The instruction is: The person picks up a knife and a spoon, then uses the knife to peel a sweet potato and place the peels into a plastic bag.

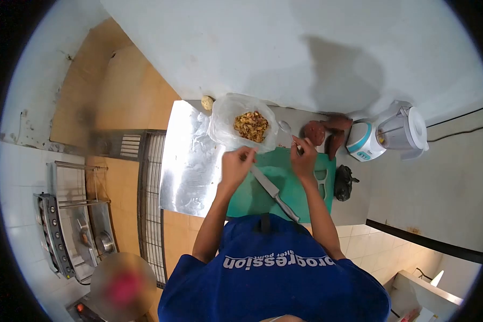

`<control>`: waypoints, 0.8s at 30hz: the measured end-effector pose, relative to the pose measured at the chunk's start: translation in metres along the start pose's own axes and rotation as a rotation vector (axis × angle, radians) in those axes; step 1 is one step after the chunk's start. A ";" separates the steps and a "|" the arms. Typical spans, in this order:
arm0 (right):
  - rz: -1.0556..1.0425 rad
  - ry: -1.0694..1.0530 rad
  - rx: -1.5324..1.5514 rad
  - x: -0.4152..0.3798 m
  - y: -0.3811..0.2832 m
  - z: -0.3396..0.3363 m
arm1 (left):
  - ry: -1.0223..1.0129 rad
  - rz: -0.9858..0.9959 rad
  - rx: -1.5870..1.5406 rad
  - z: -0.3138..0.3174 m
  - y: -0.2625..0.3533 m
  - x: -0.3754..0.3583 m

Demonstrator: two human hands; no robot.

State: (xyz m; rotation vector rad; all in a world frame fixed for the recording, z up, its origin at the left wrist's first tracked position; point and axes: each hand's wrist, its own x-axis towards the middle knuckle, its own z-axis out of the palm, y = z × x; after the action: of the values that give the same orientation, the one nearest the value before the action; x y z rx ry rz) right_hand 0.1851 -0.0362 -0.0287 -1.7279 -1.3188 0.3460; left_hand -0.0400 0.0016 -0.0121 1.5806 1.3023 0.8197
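Observation:
A clear plastic bag (pixel 220 119) stands open at the back of the counter, with a chopped brown-yellow food mix (pixel 251 126) inside. My left hand (pixel 236 167) is closed at the bag's near edge, fingertips pinched on the plastic. To the right of the bag, my right hand (pixel 305 159) is closed around the handle of a metal spoon (pixel 284 126), whose bowl points toward the wall. Below both hands lies a green cutting board (pixel 247 199). A large knife (pixel 273 192) rests diagonally on it, blade tip near my left hand.
Reddish-brown sweet-potato-like tubers (pixel 314 132) lie right of the spoon. Beyond them stands a white and turquoise blender (pixel 363 141). A black plastic bag (pixel 345 182) sits beside the board. A small pale round item (pixel 207 102) is near the wall. A stove (pixel 55 233) stands far left.

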 end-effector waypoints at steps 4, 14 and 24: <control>-0.087 0.039 -0.162 -0.011 0.053 -0.021 | -0.279 0.210 0.082 0.045 -0.004 -0.007; 0.017 -0.484 -0.911 0.038 0.077 -0.048 | -0.174 0.311 0.673 0.113 -0.071 0.033; -0.117 -0.760 -0.851 0.100 0.032 -0.007 | -0.254 0.146 0.540 0.117 -0.090 0.038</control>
State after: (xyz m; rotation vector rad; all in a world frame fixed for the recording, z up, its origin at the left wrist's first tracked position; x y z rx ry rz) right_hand 0.2486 0.0475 -0.0206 -2.2946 -2.3495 0.4294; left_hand 0.0396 0.0153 -0.1413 2.1448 1.2943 0.3412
